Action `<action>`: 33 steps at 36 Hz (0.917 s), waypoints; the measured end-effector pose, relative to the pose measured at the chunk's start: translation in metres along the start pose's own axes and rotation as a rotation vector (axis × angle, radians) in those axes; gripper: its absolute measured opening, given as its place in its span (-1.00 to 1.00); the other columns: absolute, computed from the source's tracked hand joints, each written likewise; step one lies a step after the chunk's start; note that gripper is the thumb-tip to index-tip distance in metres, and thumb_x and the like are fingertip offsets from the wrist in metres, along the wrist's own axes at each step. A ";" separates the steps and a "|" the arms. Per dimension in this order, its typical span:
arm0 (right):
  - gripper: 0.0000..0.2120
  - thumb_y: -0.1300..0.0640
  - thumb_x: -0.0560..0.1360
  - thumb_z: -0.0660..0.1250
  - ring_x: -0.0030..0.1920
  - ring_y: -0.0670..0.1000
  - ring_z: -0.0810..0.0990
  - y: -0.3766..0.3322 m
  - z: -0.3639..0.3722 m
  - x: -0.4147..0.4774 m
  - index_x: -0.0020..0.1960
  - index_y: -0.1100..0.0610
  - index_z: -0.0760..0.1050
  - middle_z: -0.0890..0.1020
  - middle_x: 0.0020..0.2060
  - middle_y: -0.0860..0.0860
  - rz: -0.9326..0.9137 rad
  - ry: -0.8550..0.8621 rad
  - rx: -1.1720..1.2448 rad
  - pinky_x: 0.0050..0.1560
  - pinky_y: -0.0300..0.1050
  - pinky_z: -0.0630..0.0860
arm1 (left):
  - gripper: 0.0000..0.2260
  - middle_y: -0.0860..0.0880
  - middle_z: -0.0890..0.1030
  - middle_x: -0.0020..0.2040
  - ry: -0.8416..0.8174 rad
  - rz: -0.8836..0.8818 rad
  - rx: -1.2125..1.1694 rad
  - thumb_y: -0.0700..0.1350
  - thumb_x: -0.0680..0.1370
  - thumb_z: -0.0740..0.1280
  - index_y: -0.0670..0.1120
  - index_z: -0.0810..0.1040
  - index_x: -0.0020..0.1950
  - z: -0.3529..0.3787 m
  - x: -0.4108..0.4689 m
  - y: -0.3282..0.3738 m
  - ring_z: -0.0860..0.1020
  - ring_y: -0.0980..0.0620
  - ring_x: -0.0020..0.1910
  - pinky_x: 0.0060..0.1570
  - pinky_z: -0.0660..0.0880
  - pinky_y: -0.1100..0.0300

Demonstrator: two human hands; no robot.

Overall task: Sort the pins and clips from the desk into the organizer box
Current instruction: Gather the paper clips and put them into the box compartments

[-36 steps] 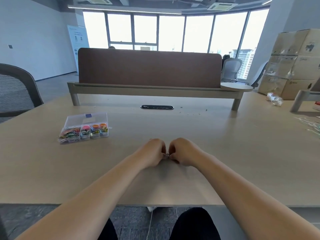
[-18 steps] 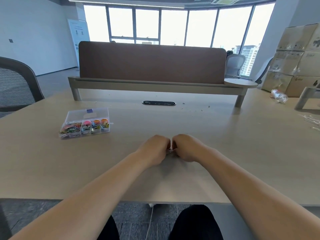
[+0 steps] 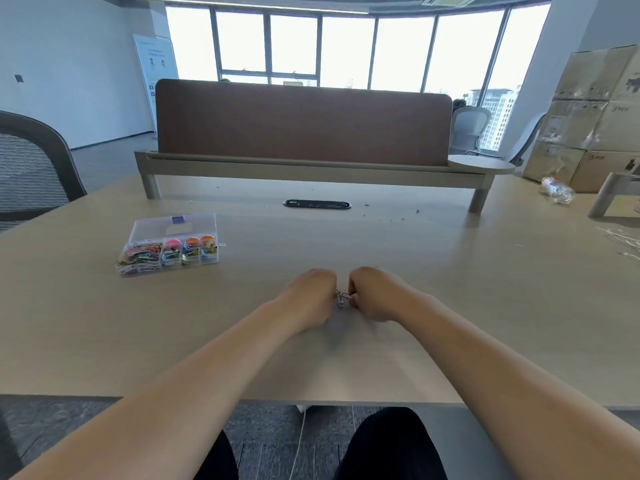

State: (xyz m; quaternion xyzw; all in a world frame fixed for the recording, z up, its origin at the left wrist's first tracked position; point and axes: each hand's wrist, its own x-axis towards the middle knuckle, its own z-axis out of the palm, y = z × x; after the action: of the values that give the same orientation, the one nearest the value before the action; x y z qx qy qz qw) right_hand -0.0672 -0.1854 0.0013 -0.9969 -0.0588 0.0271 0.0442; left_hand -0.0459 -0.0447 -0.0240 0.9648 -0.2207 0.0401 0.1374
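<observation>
My left hand (image 3: 310, 296) and my right hand (image 3: 375, 292) sit side by side on the desk (image 3: 450, 306), knuckles up and fingers curled under. Between them shows a small cluster of silver metal clips (image 3: 341, 297), pinched from both sides; most of it is hidden under my fingers. The clear plastic organizer box (image 3: 169, 249) lies to the far left with its lid open. Its compartments hold coloured paper clips, binder clips and round coloured pins.
A brown divider panel (image 3: 304, 123) on a low shelf crosses the back of the desk, with a black cable port (image 3: 317, 204) before it. A mesh chair (image 3: 31, 168) stands at left, cardboard boxes (image 3: 588, 116) at right, and white cables (image 3: 623, 240) by the right edge.
My hands have drawn slightly apart, so the silver clips between them show more. The view has tilted a little; the box has stayed put.
</observation>
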 end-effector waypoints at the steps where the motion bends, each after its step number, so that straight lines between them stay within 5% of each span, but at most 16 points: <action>1: -0.84 0.19 0.52 0.26 -0.17 0.17 0.54 0.002 0.001 0.000 -0.22 0.21 0.50 0.60 -0.20 0.15 0.003 0.014 0.017 -0.31 -0.13 0.40 | -0.85 -0.21 0.60 0.06 0.016 -0.007 -0.039 -0.23 0.54 0.24 -0.19 0.57 0.04 -0.001 0.000 -0.001 0.55 -0.20 0.07 -0.04 0.50 0.08; 5: -0.83 0.15 0.53 0.29 0.03 0.18 0.60 0.007 0.003 -0.002 0.00 0.23 0.59 0.65 -0.02 0.16 0.025 0.069 0.089 -0.08 -0.09 0.51 | -0.89 -0.14 0.62 0.05 0.064 -0.001 -0.166 -0.20 0.56 0.28 -0.15 0.59 0.01 -0.006 -0.002 -0.004 0.53 -0.11 0.08 -0.11 0.35 0.20; 14: -0.82 0.19 0.49 0.30 -0.02 0.18 0.62 0.008 0.000 -0.001 -0.03 0.26 0.62 0.67 -0.07 0.18 0.071 0.073 0.159 -0.13 -0.09 0.52 | -0.89 -0.04 0.65 -0.04 0.037 0.094 -0.172 -0.20 0.50 0.32 -0.06 0.63 -0.05 -0.014 -0.001 -0.002 0.56 -0.03 -0.01 -0.16 0.38 0.21; 24: -0.77 0.15 0.56 0.27 0.01 0.15 0.62 0.006 -0.006 0.003 0.07 0.25 0.63 0.66 0.01 0.15 0.071 0.007 0.160 -0.12 -0.13 0.45 | -0.72 -0.04 0.64 0.03 -0.058 0.185 -0.068 -0.23 0.49 0.30 -0.02 0.63 0.15 -0.015 0.006 -0.002 0.53 -0.03 0.07 0.01 0.46 0.17; 33: -0.87 0.18 0.47 0.33 -0.26 0.16 0.51 0.008 0.000 0.013 -0.18 0.23 0.58 0.59 -0.28 0.16 0.107 -0.049 0.124 -0.21 -0.09 0.49 | -0.86 -0.03 0.62 -0.04 -0.083 0.192 -0.057 -0.21 0.48 0.33 -0.03 0.63 -0.04 -0.014 0.012 -0.007 0.48 0.02 -0.04 -0.04 0.44 0.17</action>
State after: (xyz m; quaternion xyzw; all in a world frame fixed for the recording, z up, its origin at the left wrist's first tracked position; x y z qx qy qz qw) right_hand -0.0537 -0.1914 0.0005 -0.9931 -0.0047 0.0572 0.1027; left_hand -0.0326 -0.0400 -0.0107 0.9357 -0.3187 0.0067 0.1511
